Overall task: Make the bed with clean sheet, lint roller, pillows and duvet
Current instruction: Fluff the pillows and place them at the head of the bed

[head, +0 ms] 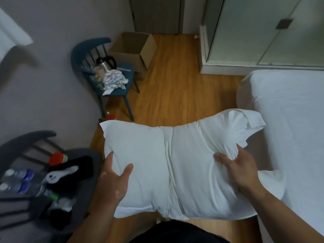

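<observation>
While beside the bed (289,120), clamping the pillow (149,155) at its left edge under the thumb of the left hand (114,178). Bunching its right-end fabric within curled fingers of the right hand (240,171)

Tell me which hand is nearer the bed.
Right. The right hand grips the pillow end next to the bed; the left hand holds the far end, away from it.

White pillow (168,165) held level beside sheeted bed (289,120)
</observation>
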Action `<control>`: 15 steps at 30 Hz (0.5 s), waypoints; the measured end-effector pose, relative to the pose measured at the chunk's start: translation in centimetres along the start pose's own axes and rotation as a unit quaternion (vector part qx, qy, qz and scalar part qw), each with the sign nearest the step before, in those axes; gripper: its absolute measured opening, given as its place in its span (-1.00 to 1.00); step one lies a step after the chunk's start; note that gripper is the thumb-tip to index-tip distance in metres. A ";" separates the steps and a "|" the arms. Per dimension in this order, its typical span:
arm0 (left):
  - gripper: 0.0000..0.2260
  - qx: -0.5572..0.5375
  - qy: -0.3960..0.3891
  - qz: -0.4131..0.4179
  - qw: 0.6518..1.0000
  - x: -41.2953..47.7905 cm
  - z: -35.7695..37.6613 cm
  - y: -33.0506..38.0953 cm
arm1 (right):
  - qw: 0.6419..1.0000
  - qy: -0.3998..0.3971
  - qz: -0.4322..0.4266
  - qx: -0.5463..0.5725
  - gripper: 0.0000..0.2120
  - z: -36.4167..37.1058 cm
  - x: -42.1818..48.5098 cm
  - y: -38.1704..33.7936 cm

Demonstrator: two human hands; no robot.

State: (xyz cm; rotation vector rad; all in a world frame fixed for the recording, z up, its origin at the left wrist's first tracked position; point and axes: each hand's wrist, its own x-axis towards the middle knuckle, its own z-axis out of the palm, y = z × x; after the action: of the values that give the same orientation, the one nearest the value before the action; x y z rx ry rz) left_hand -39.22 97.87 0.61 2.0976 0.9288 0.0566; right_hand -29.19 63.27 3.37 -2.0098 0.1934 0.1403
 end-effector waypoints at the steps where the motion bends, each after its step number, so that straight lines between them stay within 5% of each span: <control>1: -0.29 0.001 -0.010 0.014 1.000 3.2 0.8 1.5 | 1.000 0.010 0.005 0.009 -0.80 0.6 2.4 -0.8; 15: -0.30 0.075 -0.178 0.233 0.953 39.7 14.7 33.7 | 0.954 0.273 0.104 0.071 -0.85 0.6 31.1 -8.3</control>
State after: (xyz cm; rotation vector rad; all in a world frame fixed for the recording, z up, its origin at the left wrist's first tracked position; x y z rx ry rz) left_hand 14.75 100.04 3.99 2.3257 0.2192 -0.1500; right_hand 2.96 65.03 4.72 -1.8405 0.7474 -0.2969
